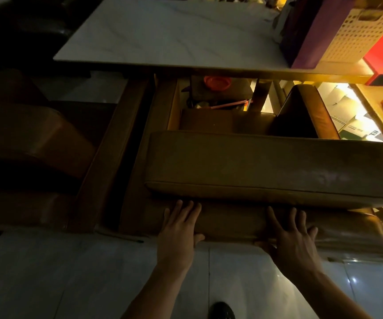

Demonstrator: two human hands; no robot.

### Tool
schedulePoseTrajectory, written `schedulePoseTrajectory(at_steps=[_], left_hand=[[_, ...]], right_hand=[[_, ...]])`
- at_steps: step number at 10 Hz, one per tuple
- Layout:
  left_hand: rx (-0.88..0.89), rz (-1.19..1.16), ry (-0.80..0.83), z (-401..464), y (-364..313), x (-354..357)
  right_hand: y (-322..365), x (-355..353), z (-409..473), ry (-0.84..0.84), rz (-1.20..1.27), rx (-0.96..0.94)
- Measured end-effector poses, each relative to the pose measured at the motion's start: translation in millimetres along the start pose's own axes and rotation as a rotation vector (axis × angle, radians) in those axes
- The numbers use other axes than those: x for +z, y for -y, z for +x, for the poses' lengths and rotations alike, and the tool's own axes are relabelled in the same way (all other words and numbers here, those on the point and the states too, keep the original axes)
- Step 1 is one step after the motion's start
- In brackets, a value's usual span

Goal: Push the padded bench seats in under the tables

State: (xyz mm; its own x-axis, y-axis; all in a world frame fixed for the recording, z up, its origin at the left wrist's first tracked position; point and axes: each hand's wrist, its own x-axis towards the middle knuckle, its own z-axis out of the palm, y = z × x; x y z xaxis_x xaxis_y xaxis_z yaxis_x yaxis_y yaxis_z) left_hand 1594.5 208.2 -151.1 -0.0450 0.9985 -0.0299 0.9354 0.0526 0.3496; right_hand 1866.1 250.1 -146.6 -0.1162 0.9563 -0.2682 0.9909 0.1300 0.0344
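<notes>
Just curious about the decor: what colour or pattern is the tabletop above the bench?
White with faint grey marble-like veins; the tabletop shows best in the head view.

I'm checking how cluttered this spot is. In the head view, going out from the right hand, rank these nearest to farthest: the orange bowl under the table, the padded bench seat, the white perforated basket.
1. Padded bench seat, just ahead of the right hand.
2. Orange bowl, under the table's near edge, further in.
3. White perforated basket, on the table top, far right.
</notes>
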Motion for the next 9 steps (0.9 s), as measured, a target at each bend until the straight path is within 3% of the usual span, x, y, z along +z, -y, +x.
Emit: schedulePoseTrajectory(at_steps=[5,7,9], left_hand=[[-0.062,0.0,0.139,7,-8,-16],[-0.081,-0.003,0.371,10,-9,-42],[-0.179,-0.164,0.474,-7,-12,-101]], right_hand=[[4,-16,-3,0.084,0.004,0.013],[-6,-37,-6,0.196,0.097,-0.033],[-17,-78,-12,0.202,0.265,-0.038]])
